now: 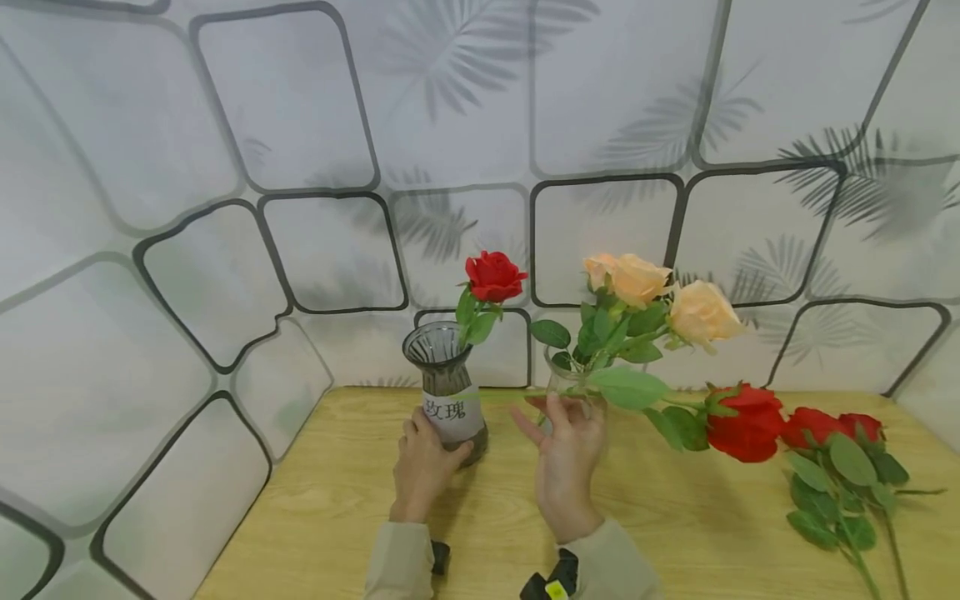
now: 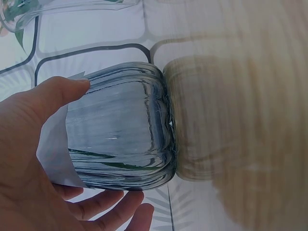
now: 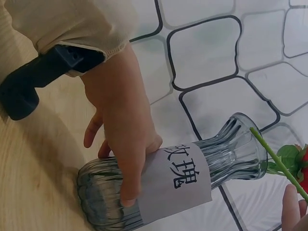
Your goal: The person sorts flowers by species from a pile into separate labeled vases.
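we see the left hand, its fingers wrapped around the lower part of the grey vase, whose base stands on the bench. the right hand pinches the stem of a red rose, held nearly level, bloom to the right, the stem's bare end reaching in front of the vase; whether the two touch we cannot tell. from the vase's mouth rises a second rose, also red. just beyond the right hand we find a clear vase of peach roses. at far right, loose roses lie before a patterned backdrop.
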Available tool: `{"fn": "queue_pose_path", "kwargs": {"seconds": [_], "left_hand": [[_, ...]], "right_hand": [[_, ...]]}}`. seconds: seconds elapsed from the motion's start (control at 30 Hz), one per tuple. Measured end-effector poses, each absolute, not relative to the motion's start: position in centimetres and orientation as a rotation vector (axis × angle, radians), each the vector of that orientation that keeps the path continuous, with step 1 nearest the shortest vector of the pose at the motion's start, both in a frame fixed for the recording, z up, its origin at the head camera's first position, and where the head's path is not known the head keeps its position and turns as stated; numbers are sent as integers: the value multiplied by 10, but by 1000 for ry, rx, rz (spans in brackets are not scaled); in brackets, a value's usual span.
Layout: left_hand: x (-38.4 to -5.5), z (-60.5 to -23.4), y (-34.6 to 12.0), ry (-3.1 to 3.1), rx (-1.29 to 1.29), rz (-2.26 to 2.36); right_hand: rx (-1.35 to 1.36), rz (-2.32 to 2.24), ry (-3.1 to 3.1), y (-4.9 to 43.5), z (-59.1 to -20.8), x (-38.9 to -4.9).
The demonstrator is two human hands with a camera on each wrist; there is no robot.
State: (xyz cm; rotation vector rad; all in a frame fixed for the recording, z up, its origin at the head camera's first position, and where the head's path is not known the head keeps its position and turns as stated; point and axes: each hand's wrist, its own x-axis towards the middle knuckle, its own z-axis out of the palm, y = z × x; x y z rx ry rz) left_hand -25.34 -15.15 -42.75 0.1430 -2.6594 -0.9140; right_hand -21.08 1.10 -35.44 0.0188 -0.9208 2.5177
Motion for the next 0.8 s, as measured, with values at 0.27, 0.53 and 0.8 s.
{"fn": "queue_pose_path", "kwargs": {"seconds": [0.27, 0.53, 0.8], "left_hand": [[-253, -426, -150, -2653, 158, -909], [-254, -424, -151, -2656, 160, -921], [-253, -425, -151, -2664, 162, -926]], "right_hand": [[153, 2468, -885, 7, -346, -219], [203, 2418, -876, 7, -331, -224], [242, 2304, -944, 4, -321, -238]]}}
